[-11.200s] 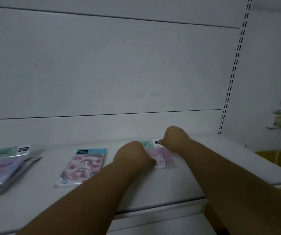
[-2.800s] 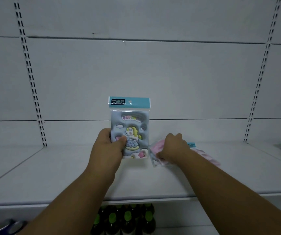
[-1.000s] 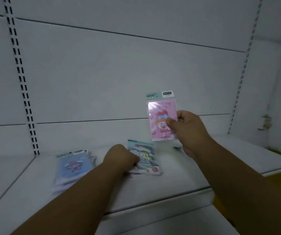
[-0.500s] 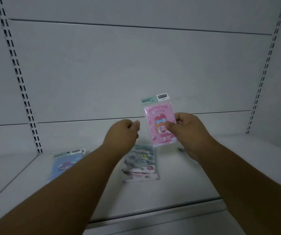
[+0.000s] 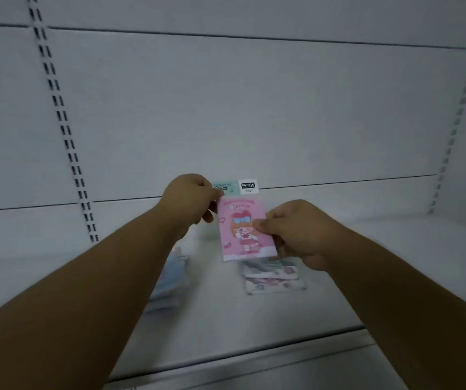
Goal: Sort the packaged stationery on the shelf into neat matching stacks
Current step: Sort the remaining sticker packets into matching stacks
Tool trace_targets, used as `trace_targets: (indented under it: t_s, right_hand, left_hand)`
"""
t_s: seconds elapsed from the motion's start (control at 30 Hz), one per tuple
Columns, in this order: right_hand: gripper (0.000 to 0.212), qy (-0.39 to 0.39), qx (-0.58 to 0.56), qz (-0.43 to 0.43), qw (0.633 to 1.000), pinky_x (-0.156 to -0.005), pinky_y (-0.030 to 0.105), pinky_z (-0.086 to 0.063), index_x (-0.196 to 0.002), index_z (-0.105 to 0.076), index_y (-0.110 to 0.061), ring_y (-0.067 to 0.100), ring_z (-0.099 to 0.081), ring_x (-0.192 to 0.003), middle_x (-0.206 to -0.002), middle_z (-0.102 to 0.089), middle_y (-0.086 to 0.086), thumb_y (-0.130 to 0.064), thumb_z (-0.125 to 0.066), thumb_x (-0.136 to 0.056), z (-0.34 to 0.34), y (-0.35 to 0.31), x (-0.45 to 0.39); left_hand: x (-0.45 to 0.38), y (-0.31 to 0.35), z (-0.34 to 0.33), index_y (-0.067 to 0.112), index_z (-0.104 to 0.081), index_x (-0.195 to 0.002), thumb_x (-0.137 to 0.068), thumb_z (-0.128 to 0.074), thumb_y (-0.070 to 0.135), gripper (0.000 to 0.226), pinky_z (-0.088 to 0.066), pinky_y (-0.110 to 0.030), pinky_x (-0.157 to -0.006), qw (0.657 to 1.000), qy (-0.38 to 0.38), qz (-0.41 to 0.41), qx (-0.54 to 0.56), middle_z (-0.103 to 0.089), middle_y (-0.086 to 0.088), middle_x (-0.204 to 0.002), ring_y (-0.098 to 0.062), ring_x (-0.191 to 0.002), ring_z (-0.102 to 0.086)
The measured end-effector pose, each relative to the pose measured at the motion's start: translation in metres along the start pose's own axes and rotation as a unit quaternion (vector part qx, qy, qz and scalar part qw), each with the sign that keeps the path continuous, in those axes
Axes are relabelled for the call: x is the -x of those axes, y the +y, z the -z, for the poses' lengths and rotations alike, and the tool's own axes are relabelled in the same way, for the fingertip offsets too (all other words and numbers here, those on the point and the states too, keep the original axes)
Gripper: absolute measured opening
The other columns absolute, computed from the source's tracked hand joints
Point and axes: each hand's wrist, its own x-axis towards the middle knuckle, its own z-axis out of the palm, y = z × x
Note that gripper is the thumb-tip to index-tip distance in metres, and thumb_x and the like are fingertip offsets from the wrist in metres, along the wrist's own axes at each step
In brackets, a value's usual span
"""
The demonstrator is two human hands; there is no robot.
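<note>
Shelf (image 5: 254, 333) front edge lies nearest, with bare room ahead of it. Unicorn pack (image 5: 272, 277) lies flat mid-shelf. Above it, the pink pack (image 5: 241, 229) is upright: right hand (image 5: 291, 232) still pinches its side; left hand (image 5: 189, 199) has newly pinched its top corner. Likely squaring before stacking.

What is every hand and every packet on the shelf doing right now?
left hand: pinches the pink packet's top left corner.
right hand: grips the pink packet's right edge.
pink packet: upright, held above the shelf.
unicorn packets: lying flat, overlapping, below the pink packet.
blue packets: lying on the shelf, partly hidden by the left arm.
shelf: holds the lying packets.
</note>
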Motion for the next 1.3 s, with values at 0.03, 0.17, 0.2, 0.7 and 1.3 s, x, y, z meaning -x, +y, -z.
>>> trace_targets:
  t_s: [0.03,0.17,0.2,0.7,1.3]
  right_hand:
    - [0.021,-0.012,0.013,-0.002,1.0,-0.046,0.025,-0.054,-0.089,-0.069,0.001,0.018,-0.071,-0.054,-0.072,-0.076,0.011,-0.019,-0.071,-0.085,-0.015,-0.003,-0.001]
    - [0.025,-0.041,0.067,0.005,0.997,-0.042,0.025,-0.052,-0.09,-0.066,0.002,0.017,-0.066,-0.045,-0.071,-0.075,0.015,-0.021,-0.074,-0.082,-0.072,-0.013,-0.011]
    - [0.025,-0.046,0.089,0.007,0.995,-0.041,0.024,-0.052,-0.089,-0.066,0.001,0.016,-0.065,-0.042,-0.068,-0.074,0.014,-0.022,-0.075,-0.082,-0.085,-0.015,-0.013]
    - [0.026,0.078,0.424,0.227,0.874,-0.058,0.024,-0.036,-0.093,-0.057,-0.023,0.011,-0.052,-0.071,-0.083,-0.054,-0.007,-0.045,-0.066,-0.082,-0.144,-0.015,-0.03]
    - [0.042,-0.019,0.32,0.467,0.824,-0.074,0.033,-0.048,-0.118,-0.05,-0.026,0.02,-0.057,-0.097,-0.116,-0.052,0.002,-0.047,-0.061,-0.083,-0.38,-0.125,0.022]
  left_hand:
    - [0.002,-0.008,0.016,0.007,-0.057,-0.075,-0.089,-0.065,0.018,0.019,-0.039,-0.024,-0.038,1.0,0.003,0.006,-0.014,-0.071,-0.002,-0.055,-0.012,-0.037,-0.057]
    - [0.01,-0.047,0.068,0.006,-0.059,-0.084,-0.087,-0.068,0.019,0.015,-0.04,-0.023,-0.038,0.996,0.026,0.043,-0.067,-0.073,-0.002,-0.059,-0.011,-0.036,-0.055]
    - [0.011,-0.057,0.079,0.007,-0.059,-0.085,-0.086,-0.069,0.02,0.016,-0.041,-0.022,-0.037,0.995,0.034,0.05,-0.084,-0.074,-0.001,-0.059,-0.01,-0.036,-0.055]
    - [0.012,-0.126,0.103,0.024,-0.05,-0.086,-0.073,-0.071,0.05,0.036,-0.04,-0.027,-0.056,0.943,0.098,0.046,-0.316,-0.057,0.008,-0.078,-0.008,-0.07,-0.053]
    - [0.169,-0.204,0.317,0.029,-0.053,-0.097,-0.083,-0.059,0.051,0.026,-0.051,-0.031,-0.074,0.871,0.247,0.107,-0.412,-0.065,0.004,-0.098,-0.013,-0.084,-0.058]
